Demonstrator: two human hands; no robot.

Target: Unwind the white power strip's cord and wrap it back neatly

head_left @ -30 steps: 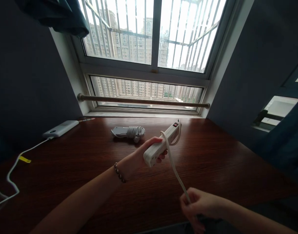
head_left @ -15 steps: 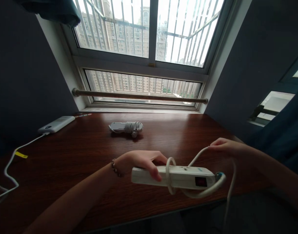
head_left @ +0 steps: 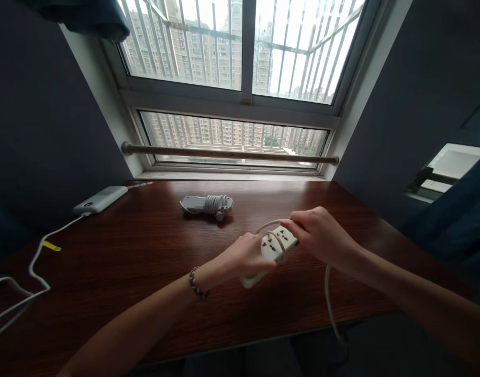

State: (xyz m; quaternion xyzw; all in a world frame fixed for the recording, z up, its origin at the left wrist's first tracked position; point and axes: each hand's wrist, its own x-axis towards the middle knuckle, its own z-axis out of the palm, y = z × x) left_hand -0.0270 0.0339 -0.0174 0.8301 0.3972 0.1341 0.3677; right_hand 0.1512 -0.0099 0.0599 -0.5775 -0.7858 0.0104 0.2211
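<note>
A white power strip (head_left: 289, 241) is tilted above the near part of the table, its socket face turned up toward me. My left hand (head_left: 243, 257) is closed around its near end, with the thumb along the side. One loop of the white cord (head_left: 328, 296) crosses the strip between the sockets. At the far end my right hand (head_left: 322, 234) is closed on the cord, its fingers close against the strip and hiding that end. From below the right hand, the cord's free length hangs down past the table's front edge.
Farther back on the brown table (head_left: 145, 293) lies a second power strip (head_left: 207, 205) wrapped in its own cord. To the left are a white power bank (head_left: 102, 200) and a white cable (head_left: 38, 266) with a yellow tag. A barred window (head_left: 240, 97) stands behind.
The strip has turned from level to slanting, with its sockets now facing me. My right hand has come in leftward to the strip, drawing the cord around its far end.
</note>
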